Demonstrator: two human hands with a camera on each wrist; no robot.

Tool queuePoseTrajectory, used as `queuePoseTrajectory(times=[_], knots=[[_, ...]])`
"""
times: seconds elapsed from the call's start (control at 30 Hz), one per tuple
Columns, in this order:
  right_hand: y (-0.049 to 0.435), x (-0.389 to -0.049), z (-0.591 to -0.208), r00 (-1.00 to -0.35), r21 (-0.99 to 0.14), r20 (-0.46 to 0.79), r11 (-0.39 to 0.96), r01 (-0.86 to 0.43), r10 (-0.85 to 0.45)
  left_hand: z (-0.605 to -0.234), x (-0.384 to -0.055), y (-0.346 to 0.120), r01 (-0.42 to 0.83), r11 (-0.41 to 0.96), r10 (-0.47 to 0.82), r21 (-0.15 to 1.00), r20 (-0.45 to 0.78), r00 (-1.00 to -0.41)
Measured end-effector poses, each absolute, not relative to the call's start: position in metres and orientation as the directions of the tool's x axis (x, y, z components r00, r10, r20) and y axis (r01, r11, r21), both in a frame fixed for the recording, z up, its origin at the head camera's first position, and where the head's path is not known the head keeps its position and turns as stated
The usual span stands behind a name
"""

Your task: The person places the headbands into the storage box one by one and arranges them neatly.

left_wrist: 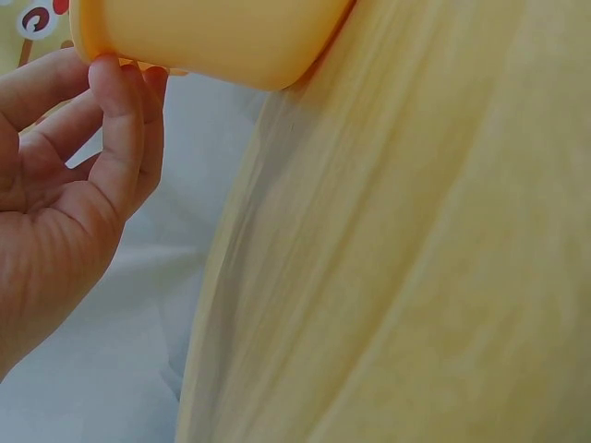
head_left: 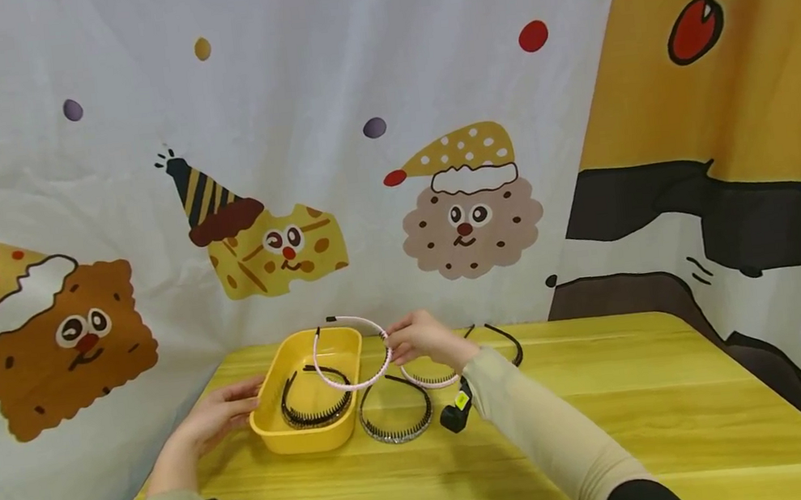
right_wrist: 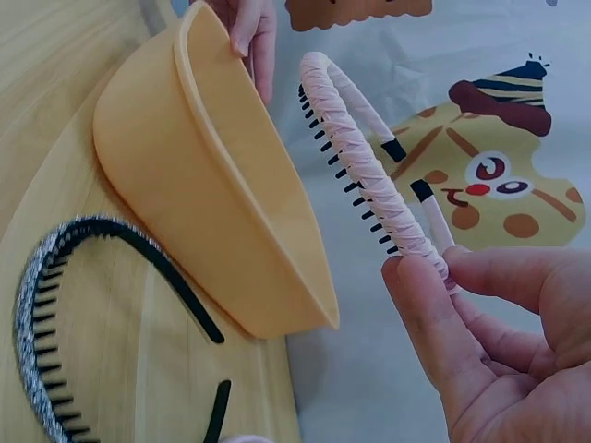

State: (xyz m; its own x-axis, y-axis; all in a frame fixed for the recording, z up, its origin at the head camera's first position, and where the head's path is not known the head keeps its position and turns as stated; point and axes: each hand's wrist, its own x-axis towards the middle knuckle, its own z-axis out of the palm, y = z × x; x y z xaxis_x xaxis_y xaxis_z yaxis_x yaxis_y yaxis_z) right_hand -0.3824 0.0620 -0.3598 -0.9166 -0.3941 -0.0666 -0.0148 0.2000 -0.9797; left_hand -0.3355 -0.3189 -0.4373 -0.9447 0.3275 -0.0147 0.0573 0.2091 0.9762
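Observation:
My right hand (head_left: 426,338) pinches a pink wrapped headband (right_wrist: 355,157) between thumb and fingers. The headband is raised beside and above the right rim of a yellow plastic basin (head_left: 305,441), its black comb teeth showing in the right wrist view. At the basin's left rim, my left hand (head_left: 221,414) grips the edge with its fingertips, seen close up in the left wrist view. Dark toothed headbands (head_left: 317,418) lie inside the basin. Just right of the basin, a silver glittery headband (head_left: 400,437) with black teeth lies on the table.
Behind my right hand lie another pink headband (head_left: 429,383) and a black headband (head_left: 517,345), both partly hidden by the hand and wrist. The wood-grain table (head_left: 651,403) meets a cartoon-printed cloth (head_left: 351,59) at the back.

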Motion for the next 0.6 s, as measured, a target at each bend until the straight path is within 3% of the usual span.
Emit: queuePoseTrajectory(times=[0.6], knots=[[0.030, -0.389, -0.360, -0.922, -0.985, -0.064, 0.171, -0.003, -0.381, -0.439, -0.337, -0.321, 0.066, 0.190, 0.346, 0.980, -0.004, -0.938]])
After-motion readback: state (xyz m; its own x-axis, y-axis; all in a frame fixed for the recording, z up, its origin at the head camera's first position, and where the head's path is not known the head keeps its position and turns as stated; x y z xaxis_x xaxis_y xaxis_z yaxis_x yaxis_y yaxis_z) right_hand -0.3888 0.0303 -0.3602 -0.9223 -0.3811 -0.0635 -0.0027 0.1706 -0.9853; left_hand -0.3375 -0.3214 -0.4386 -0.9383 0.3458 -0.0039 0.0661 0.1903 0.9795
